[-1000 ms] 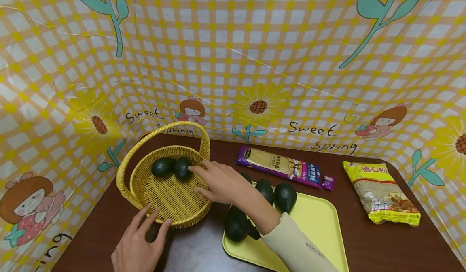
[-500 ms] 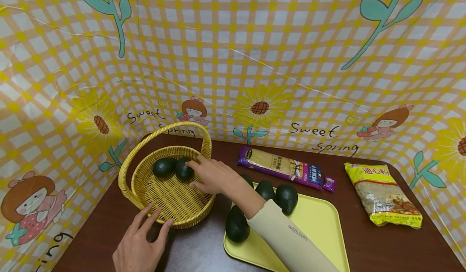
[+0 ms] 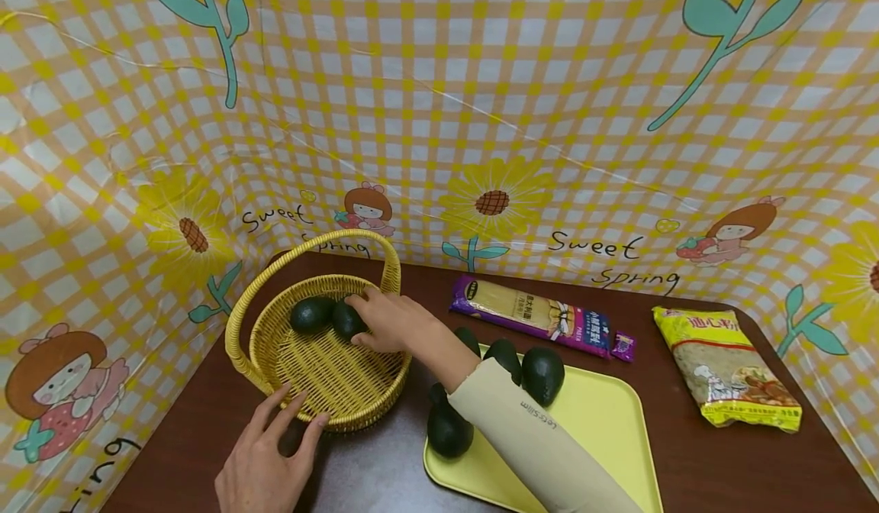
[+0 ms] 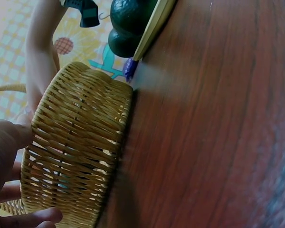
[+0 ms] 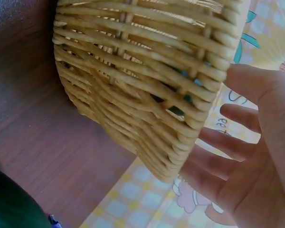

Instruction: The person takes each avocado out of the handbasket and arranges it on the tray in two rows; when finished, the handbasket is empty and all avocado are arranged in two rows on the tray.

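A yellow wicker basket (image 3: 330, 375) with a tall handle stands at the table's left, holding two dark green avocados, one farther left (image 3: 312, 315) and one nearer the right hand (image 3: 348, 322). My left hand (image 3: 268, 459) holds the basket's near rim, thumb against the woven wall in the left wrist view. My right hand (image 3: 391, 322) reaches over the right rim, fingers spread about the right-hand avocado. Some fingertips are hidden behind the rim in the right wrist view, so firm contact is unclear. Several more avocados (image 3: 449, 429) lie on a yellow tray (image 3: 604, 437), partly covered by the right sleeve.
Behind the tray lies a purple pasta pack (image 3: 529, 314), with a small purple packet (image 3: 623, 346) beside it. A yellow-and-clear food bag (image 3: 728, 368) rests at the right. Checked, printed cloth (image 3: 426, 116) encloses the back and sides of the brown table.
My right hand has shifted left and farther in over the right-hand avocado, covering more of it. Both avocados in the basket stay in place, and the left hand keeps its position.
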Tool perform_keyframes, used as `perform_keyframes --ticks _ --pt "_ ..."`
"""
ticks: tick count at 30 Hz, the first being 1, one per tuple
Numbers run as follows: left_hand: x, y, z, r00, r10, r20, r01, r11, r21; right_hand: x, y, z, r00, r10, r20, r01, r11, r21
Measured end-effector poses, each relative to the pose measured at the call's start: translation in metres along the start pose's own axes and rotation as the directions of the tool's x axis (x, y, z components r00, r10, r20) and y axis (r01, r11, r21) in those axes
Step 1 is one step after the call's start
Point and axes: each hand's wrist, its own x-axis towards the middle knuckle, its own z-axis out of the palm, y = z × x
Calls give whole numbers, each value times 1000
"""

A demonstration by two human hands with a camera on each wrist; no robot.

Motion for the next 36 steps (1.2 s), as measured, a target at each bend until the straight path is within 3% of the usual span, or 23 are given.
perform_keyframes --ticks 15,23,36 --pt "1 2 1 1000 3 -6 -3 1000 -9 27 2 12 997 43 70 -39 998 -47" --pt "1 2 0 1000 2 -2 -2 1000 -2 30 3 13 993 57 100 -56 998 -13" --pt "-1 1 -2 999 -25 33 25 1000 7 29 6 17 996 24 87 -27 999 35"
